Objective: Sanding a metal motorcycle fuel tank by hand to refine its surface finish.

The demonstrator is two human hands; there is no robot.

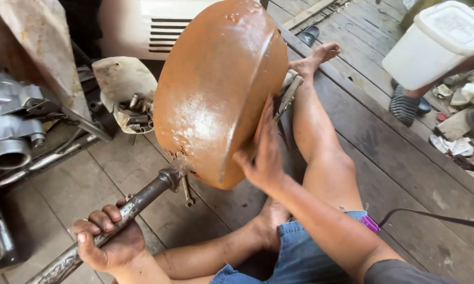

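The pan (216, 89), a big rust-brown steel bowl, stands tilted on its edge above the floor (116, 179), its rounded back toward the camera. Its long dark handle (116, 221) runs down and left from the pan's lower rim. The left hand (108, 239) is wrapped tight around that handle, fingers curled fully over it. The right hand (263, 158) lies against the pan's right rim with fingers spread and flat, steadying rather than gripping.

To do this well, it seems wise to keep the left fist firm and low on the handle so the heavy bowl cannot roll, and to let the right palm only guide the rim. The metal near the handle joint looks cracked and flaky, so twisting there could tear it; I would turn the pan slowly. The bare legs lie right of and under the pan, so a slip would land on them.

Left of the pan sits a torn pale tub (124, 87) full of bolts and sockets, and farther left a grey engine casing (13, 126). Behind the pan stands a white box (153, 23) with dark vent slots. Far right of the pan is a plain white plastic bin (437, 44) with a lid, no label showing, and below it a litter of torn paper scraps (458, 137). A wrench (187, 192) lies just under the pan.
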